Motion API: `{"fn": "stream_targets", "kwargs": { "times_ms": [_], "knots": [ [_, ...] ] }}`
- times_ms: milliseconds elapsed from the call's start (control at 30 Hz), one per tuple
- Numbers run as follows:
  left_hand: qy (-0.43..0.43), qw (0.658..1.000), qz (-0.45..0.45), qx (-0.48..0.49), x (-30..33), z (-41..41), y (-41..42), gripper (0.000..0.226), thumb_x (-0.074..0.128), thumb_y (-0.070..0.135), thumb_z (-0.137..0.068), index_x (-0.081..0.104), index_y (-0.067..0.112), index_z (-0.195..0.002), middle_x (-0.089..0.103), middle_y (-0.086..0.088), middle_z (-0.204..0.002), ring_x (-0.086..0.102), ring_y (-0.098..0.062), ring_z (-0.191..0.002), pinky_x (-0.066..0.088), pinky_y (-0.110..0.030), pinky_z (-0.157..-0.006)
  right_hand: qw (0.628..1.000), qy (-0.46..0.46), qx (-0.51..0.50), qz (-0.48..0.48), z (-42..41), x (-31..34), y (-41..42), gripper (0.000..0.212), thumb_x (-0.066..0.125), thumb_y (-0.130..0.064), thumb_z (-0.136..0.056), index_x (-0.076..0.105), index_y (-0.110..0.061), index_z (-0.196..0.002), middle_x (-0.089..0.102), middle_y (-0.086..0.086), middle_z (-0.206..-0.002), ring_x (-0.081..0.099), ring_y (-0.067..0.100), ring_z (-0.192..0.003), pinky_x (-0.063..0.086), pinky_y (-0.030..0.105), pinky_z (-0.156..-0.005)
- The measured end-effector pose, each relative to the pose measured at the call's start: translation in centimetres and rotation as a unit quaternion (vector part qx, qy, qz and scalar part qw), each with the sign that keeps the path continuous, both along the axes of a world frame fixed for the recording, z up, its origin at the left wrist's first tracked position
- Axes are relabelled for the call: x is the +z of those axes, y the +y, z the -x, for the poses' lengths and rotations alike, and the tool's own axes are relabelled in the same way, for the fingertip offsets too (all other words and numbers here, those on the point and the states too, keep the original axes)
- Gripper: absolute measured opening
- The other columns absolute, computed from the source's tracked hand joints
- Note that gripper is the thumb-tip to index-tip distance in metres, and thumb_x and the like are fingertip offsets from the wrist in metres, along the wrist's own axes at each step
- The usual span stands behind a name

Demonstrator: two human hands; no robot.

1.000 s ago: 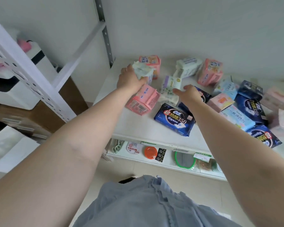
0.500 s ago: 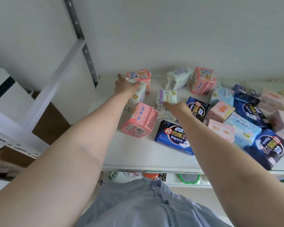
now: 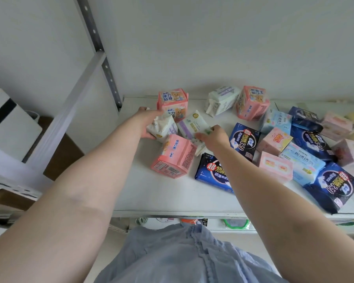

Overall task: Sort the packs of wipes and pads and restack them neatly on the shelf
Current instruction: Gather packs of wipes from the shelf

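Many packs lie scattered on the white shelf (image 3: 168,197). My left hand (image 3: 146,123) grips a white pack with a lilac stripe (image 3: 164,127) near the shelf's back left. My right hand (image 3: 213,136) holds a second white and lilac pack (image 3: 193,124) right beside it. A pink pack (image 3: 173,103) stands behind them against the wall. Another pink pack (image 3: 173,157) lies on its side in front of my hands. A dark blue pack (image 3: 214,172) lies under my right forearm.
To the right lie more dark blue packs (image 3: 333,185), light blue packs (image 3: 303,164), pink packs (image 3: 274,166) and a white pack (image 3: 222,100). A metal upright (image 3: 102,58) stands at the shelf's back left corner. A lower shelf (image 3: 217,224) holds small items.
My left hand has drawn back from the far left corner, keeping hold of the white pack. My right hand has taken hold of the second white and lilac pack.
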State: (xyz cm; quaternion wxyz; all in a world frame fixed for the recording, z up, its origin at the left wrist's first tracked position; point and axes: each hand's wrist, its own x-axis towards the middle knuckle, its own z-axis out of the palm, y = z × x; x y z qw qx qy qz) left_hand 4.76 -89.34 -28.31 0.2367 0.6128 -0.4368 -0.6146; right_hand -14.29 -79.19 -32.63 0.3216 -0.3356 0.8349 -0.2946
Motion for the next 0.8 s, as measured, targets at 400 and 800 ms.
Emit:
{"fn": "stream_targets", "kwargs": {
  "times_ms": [400,800],
  "knots": [
    [0.037,0.988,-0.15,0.009,0.8,-3.2,3.0,0.014,0.056,0.022,-0.093,0.053,0.011,-0.085,0.055,-0.013,-0.09,0.057,-0.026,-0.073,0.048,-0.038,-0.065,0.975,-0.118,-0.136,0.13,1.4,4.3,1.6,0.089,0.086,-0.037,-0.067,0.038,-0.007,-0.137,0.053,0.004,-0.124,0.054,0.016,-0.104,0.044,0.021,-0.078],
    [0.206,0.973,0.089,0.054,5.2,-3.5,9.4,0.051,0.06,-0.012,-0.081,0.051,0.022,-0.119,0.065,-0.001,-0.108,0.066,-0.024,-0.095,0.052,-0.042,-0.08,0.948,-0.251,-0.019,0.194,7.3,8.8,11.3,0.113,0.093,-0.051,-0.033,0.052,-0.014,-0.131,0.068,0.007,-0.118,0.071,0.022,-0.097,0.057,0.041,-0.087]
  ]
}}
